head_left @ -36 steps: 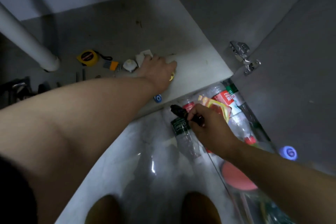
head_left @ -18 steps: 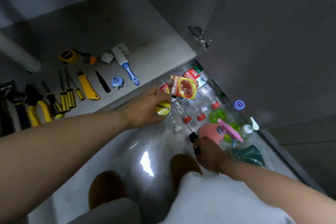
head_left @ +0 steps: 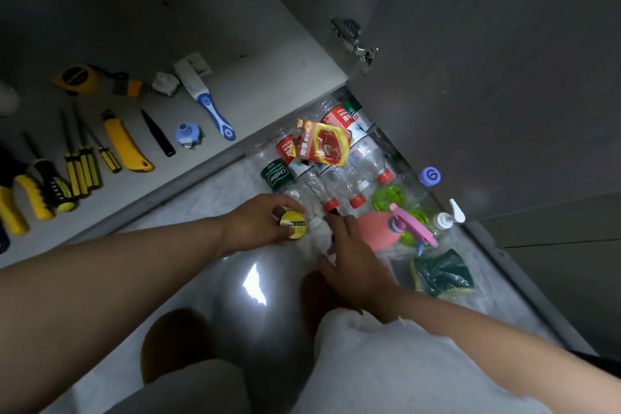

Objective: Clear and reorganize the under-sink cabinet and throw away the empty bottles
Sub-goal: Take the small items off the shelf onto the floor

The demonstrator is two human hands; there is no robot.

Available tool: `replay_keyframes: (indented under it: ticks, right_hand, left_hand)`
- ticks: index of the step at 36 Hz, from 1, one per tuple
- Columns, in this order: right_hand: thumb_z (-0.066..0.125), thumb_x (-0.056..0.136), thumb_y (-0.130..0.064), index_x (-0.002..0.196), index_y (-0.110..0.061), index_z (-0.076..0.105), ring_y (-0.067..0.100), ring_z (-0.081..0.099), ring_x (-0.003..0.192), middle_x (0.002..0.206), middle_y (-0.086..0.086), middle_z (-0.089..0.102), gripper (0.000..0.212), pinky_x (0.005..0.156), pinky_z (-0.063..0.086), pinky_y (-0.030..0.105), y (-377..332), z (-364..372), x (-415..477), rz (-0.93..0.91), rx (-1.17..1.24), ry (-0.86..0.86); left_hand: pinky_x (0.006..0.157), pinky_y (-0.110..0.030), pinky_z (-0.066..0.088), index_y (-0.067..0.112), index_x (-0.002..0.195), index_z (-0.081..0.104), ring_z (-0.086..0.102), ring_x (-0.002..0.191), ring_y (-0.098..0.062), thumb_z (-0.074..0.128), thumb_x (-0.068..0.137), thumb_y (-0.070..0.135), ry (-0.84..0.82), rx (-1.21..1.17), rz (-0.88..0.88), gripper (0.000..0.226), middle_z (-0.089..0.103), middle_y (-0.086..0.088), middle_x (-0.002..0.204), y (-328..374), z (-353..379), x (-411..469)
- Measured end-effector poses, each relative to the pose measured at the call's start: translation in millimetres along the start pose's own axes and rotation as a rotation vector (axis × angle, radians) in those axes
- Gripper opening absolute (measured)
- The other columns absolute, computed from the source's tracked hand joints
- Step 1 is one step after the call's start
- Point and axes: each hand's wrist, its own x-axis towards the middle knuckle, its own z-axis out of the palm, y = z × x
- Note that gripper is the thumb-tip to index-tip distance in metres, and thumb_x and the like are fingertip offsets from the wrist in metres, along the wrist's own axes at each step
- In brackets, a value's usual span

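Over the glossy floor in front of the cabinet, my left hand (head_left: pixel 255 222) grips a small yellow roll of tape (head_left: pixel 294 227). My right hand (head_left: pixel 356 255) is just right of it, fingers curled round a small black object (head_left: pixel 335 212) that is mostly hidden. Several empty clear plastic bottles (head_left: pixel 339 175) with red caps lie side by side on the floor just beyond both hands. A red and yellow pouch (head_left: pixel 324 144) lies on top of them. The cabinet floor (head_left: pixel 262 70) stretches away at upper left.
Tools line the cabinet floor: tape measure (head_left: pixel 79 77), yellow utility knife (head_left: pixel 126 144), screwdrivers (head_left: pixel 80 165), blue-handled brush (head_left: pixel 208 101). A pink spray bottle (head_left: pixel 376 228), white pump bottle (head_left: pixel 447 217) and packed sponges (head_left: pixel 443 274) sit to the right. The open cabinet door (head_left: pixel 487 84) stands close behind them.
My left hand left the cabinet floor with the yellow roll and came down over the floor. My right hand drew back from the bottles, then moved in beside the left. The view tilted down.
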Motion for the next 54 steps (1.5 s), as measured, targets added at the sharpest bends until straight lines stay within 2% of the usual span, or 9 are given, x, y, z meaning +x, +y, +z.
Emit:
replay_keyframes:
  ticks: [6, 13, 20, 25, 36, 39, 42, 50, 54]
  right_hand:
    - [0.066, 0.089, -0.039, 0.143, -0.031, 0.041, 0.015, 0.055, 0.105, 0.130, -0.001, 0.044, 0.060, 0.082, 0.053, 0.036, -14, -10, 9, -0.152, 0.060, 0.026]
    - [0.070, 0.087, -0.031, 0.132, -0.022, 0.051, 0.025, 0.057, 0.103, 0.122, 0.004, 0.051, 0.050, 0.083, 0.051, 0.038, 2, -13, 9, 0.024, -0.033, 0.022]
    - [0.058, 0.083, -0.005, 0.146, -0.018, 0.037, 0.041, 0.064, 0.093, 0.135, 0.009, 0.042, 0.067, 0.069, 0.054, 0.046, 40, -7, -14, 0.185, -0.400, -0.174]
    - [0.048, 0.086, 0.003, 0.147, -0.017, 0.032, 0.038, 0.066, 0.088, 0.134, 0.011, 0.042, 0.067, 0.059, 0.045, 0.042, 50, 0, -17, 0.135, -0.554, -0.248]
    - [0.050, 0.091, 0.000, 0.144, -0.014, 0.038, 0.034, 0.065, 0.096, 0.140, 0.012, 0.039, 0.057, 0.062, 0.037, 0.035, 42, 0, -15, 0.131, -0.576, -0.281]
    - [0.052, 0.093, -0.006, 0.150, -0.017, 0.031, 0.034, 0.063, 0.093, 0.135, 0.011, 0.038, 0.062, 0.061, 0.043, 0.037, 32, -4, -13, 0.111, -0.523, -0.246]
    - [0.053, 0.093, -0.014, 0.137, -0.017, 0.045, 0.035, 0.062, 0.096, 0.130, 0.008, 0.042, 0.045, 0.074, 0.054, 0.045, 14, -14, -7, 0.039, -0.393, -0.204]
    - [0.057, 0.096, -0.022, 0.138, -0.026, 0.048, 0.017, 0.064, 0.093, 0.138, -0.003, 0.039, 0.043, 0.079, 0.053, 0.026, -46, -56, 55, -0.243, -0.244, -0.168]
    - [0.063, 0.093, -0.022, 0.142, -0.027, 0.045, 0.022, 0.064, 0.103, 0.145, 0.003, 0.035, 0.053, 0.089, 0.056, 0.039, -83, -75, 104, -0.280, -0.237, -0.173]
  left_hand:
    - [0.081, -0.029, 0.060, 0.016, 0.125, 0.058, 0.068, 0.100, -0.018, 0.079, 0.084, 0.006, 0.007, -0.122, -0.073, 0.048, 0.068, -0.009, 0.112, 6, 25, 7]
    - [0.090, -0.036, 0.060, 0.018, 0.137, 0.052, 0.069, 0.108, -0.022, 0.073, 0.087, -0.003, -0.046, -0.236, -0.172, 0.058, 0.066, -0.011, 0.122, 1, 21, 4]
    - [0.072, -0.026, 0.057, 0.013, 0.120, 0.064, 0.068, 0.089, -0.016, 0.066, 0.091, 0.000, 0.018, -0.043, -0.176, 0.032, 0.069, -0.011, 0.106, -7, 4, 1]
    - [0.070, -0.025, 0.054, 0.013, 0.118, 0.065, 0.069, 0.098, -0.025, 0.063, 0.092, -0.001, 0.016, 0.000, -0.202, 0.030, 0.069, -0.011, 0.105, -15, -3, -5]
    - [0.072, -0.025, 0.052, 0.013, 0.120, 0.064, 0.067, 0.100, -0.027, 0.059, 0.095, 0.002, -0.001, 0.074, -0.189, 0.028, 0.068, -0.016, 0.107, -20, -5, -10]
    - [0.072, -0.022, 0.051, 0.014, 0.119, 0.065, 0.067, 0.096, -0.022, 0.062, 0.094, 0.003, 0.002, 0.140, -0.160, 0.028, 0.068, -0.009, 0.104, -20, -10, -7]
    - [0.085, -0.030, 0.055, 0.019, 0.119, 0.065, 0.066, 0.099, -0.020, 0.062, 0.095, 0.010, 0.015, 0.233, -0.092, 0.026, 0.067, -0.005, 0.110, -17, -19, -6]
    - [0.084, -0.028, 0.047, 0.024, 0.112, 0.066, 0.058, 0.101, -0.018, 0.054, 0.095, 0.013, 0.278, 0.503, 0.185, 0.023, 0.059, -0.001, 0.117, 1, -58, -9]
    - [0.080, -0.037, 0.051, 0.023, 0.110, 0.061, 0.055, 0.099, -0.020, 0.054, 0.091, 0.008, 0.491, 0.567, 0.267, 0.026, 0.051, 0.002, 0.112, 3, -81, -10]
